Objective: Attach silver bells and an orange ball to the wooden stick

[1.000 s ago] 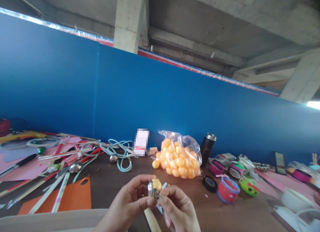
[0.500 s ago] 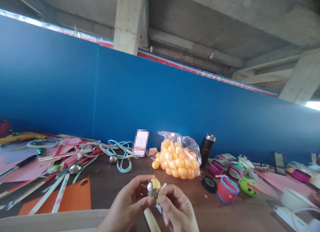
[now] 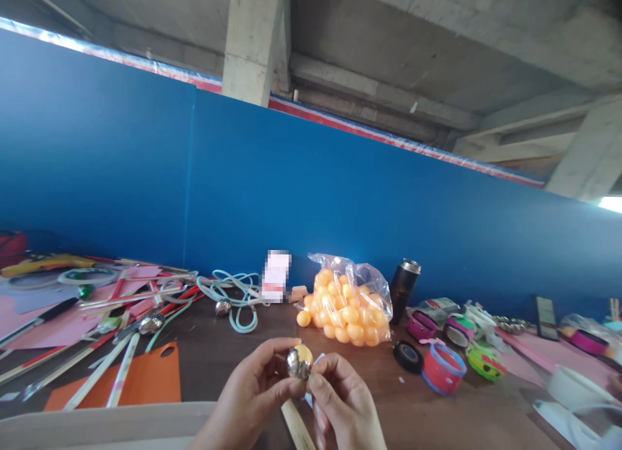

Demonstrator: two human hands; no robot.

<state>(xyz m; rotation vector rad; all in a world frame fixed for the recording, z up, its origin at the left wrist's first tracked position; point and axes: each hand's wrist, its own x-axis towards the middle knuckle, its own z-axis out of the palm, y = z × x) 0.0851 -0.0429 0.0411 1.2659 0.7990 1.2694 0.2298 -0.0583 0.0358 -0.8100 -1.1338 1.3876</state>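
Observation:
Between my two hands is a yellow-orange ball [image 3: 306,355], its near left side covered in shiny, wrinkled silver foil. My left hand [image 3: 257,385] has its thumb and fingers closed round the ball's left side. On the other side, the thumb and fingertips of my right hand [image 3: 345,395] are pinched at the ball's lower right edge, where the silver covering ends. A pale strip [image 3: 319,358] shows just behind the right fingertips; whether they grip it is hidden. Below the hands lies a light wooden stick [image 3: 297,425].
Behind stands a clear bag of orange balls [image 3: 347,314], with a black bottle [image 3: 405,288] to its right. A black tape roll [image 3: 407,356] and a red-blue ring [image 3: 443,369] lie right. Sticks, silver balls and orange card [image 3: 150,382] crowd the left. A blue partition [image 3: 301,178] closes the back.
The view has shifted slightly, so the table things sit a little further right. Both hands keep nearly the same hold on the ball, with only slight finger movement.

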